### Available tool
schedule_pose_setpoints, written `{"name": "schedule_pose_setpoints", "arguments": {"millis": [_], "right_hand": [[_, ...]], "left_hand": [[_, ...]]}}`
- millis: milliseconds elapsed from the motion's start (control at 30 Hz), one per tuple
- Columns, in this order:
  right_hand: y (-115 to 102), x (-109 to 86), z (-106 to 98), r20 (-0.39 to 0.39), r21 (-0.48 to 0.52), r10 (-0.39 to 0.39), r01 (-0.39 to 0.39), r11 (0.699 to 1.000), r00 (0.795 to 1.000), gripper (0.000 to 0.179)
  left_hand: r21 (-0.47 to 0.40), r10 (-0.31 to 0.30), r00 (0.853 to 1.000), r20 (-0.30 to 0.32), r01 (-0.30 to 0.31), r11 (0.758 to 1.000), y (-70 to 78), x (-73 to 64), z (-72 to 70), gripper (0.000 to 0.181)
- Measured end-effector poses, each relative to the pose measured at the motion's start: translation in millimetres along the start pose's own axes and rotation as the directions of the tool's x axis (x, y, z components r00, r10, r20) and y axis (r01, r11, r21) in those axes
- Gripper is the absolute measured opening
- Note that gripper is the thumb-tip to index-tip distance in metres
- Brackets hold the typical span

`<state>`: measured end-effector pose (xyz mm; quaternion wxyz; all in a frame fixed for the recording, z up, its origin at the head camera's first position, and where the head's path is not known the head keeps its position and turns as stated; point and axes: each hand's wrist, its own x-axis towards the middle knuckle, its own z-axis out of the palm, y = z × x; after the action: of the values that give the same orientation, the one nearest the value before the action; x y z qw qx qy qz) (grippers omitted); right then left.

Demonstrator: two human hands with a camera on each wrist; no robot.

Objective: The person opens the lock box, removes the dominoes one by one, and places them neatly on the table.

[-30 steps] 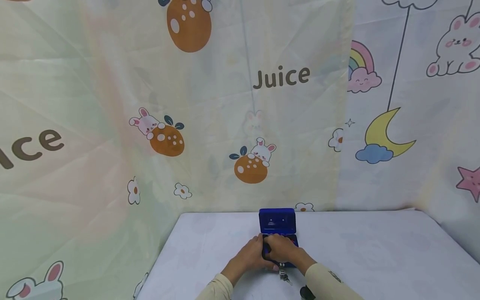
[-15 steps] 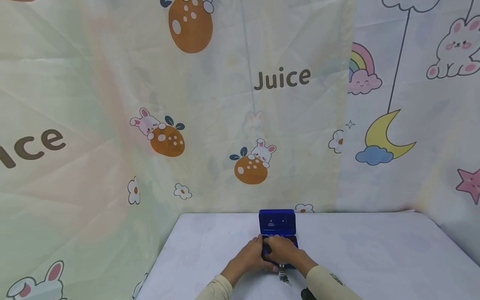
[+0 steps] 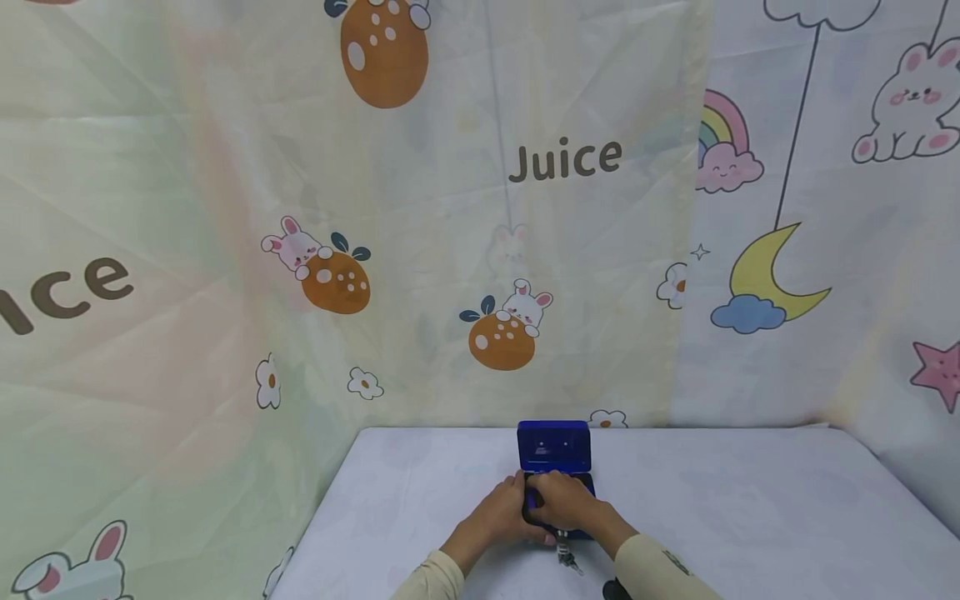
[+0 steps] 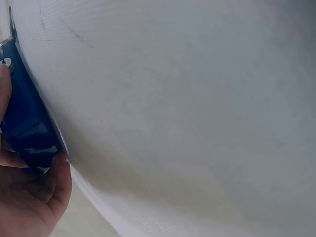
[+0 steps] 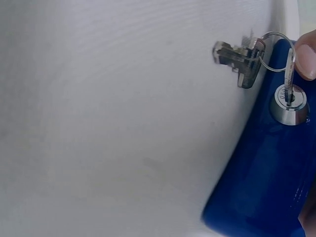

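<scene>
A small blue cash box (image 3: 553, 446) stands on the table with its lid raised at the back. My left hand (image 3: 498, 510) grips the box's left side, the thumb along the front. In the left wrist view, fingers (image 4: 60, 182) wrap a glossy blue corner. My right hand (image 3: 562, 500) reaches over the open box with curled fingers down inside; I cannot tell what they hold. On the front, a key (image 5: 290, 79) sits in the round silver lock (image 5: 290, 106). Other keys (image 5: 242, 59) hang from its ring. A fingertip (image 5: 307, 61) lies beside the lock.
The box is near the far middle of a white-covered table (image 3: 735, 500). Printed cloth (image 3: 420, 208) with rabbits and fruit hangs behind and to the sides. A dark rounded object (image 3: 615, 590) shows beside the right sleeve at the bottom edge.
The whole head view has shifted slightly, the scene sitting a little lower now. Both hands keep their places at the box.
</scene>
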<state>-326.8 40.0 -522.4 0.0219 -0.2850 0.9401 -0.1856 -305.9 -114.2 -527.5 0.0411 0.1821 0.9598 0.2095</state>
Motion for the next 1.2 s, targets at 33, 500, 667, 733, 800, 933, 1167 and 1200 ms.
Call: {"name": "schedule_pose_setpoints", "arguments": {"millis": [33,500,667,733,800,933,1167,1200], "right_hand": [[0,-0.2,0,-0.002,0.001,-0.004,0.004,1.000,1.000,0.048],[0,-8.0,-7,-0.027,-0.005,-0.020,0.020,1.000,0.999,0.041],[3,-9.4,-8,-0.036,-0.006,-0.011,0.011,1.000,0.999,0.040],[5,-9.8,-7,-0.042,-0.012,-0.021,0.020,1.000,0.999,0.039],[6,-10.5,-7,-0.047,-0.013,-0.034,0.033,0.999,0.998,0.038],[8,-11.9,-8,-0.048,-0.012,-0.046,0.046,0.999,0.998,0.036],[8,-14.7,-12,-0.039,-0.027,-0.023,0.022,0.999,0.999,0.038],[8,-15.0,-12,-0.037,-0.027,-0.020,0.019,0.999,0.999,0.039]], "left_hand": [[-0.003,-0.002,1.000,-0.002,0.002,1.000,-0.3,0.1,0.3,0.123],[0.014,-0.002,1.000,-0.008,0.002,1.000,-1.2,-0.3,0.6,0.119],[0.012,-0.002,1.000,-0.014,0.002,1.000,0.0,-2.1,0.6,0.119],[0.012,-0.002,1.000,-0.015,0.002,1.000,0.5,-2.7,0.3,0.118],[0.011,-0.002,1.000,-0.016,0.002,1.000,0.8,-3.1,-0.2,0.118],[-0.012,-0.008,1.000,-0.009,0.008,1.000,1.8,-3.2,-1.7,0.116],[-0.029,-0.017,1.000,0.000,0.017,0.999,2.2,-3.3,-2.2,0.114],[-0.026,-0.015,1.000,-0.002,0.015,1.000,2.0,-3.0,-2.3,0.114]]}}
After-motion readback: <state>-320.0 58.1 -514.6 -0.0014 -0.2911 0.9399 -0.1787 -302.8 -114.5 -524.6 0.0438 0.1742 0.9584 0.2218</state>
